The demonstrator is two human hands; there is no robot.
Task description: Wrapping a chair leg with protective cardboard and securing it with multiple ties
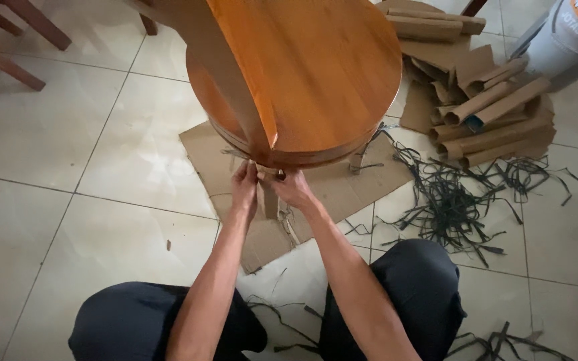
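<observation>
A round varnished wooden table top (pixel 316 67) stands tilted on its edge on a sheet of flat cardboard (pixel 342 184) on the tiled floor. A wooden leg (pixel 232 80) runs across the top's face. My left hand (pixel 243 187) and my right hand (pixel 292 187) are close together under the lower rim, fingers pinching a strip of brown cardboard wrapping (pixel 267 197) that hangs there. Both forearms reach forward between my knees in dark trousers.
Rolled and torn cardboard pieces (pixel 483 107) are piled at the right. Black plastic straps (pixel 449 200) lie tangled on the tiles beside them, with more straps (pixel 503 344) near my right knee. A white bucket (pixel 570 37) stands top right. Wooden chair legs (pixel 15 40) show top left.
</observation>
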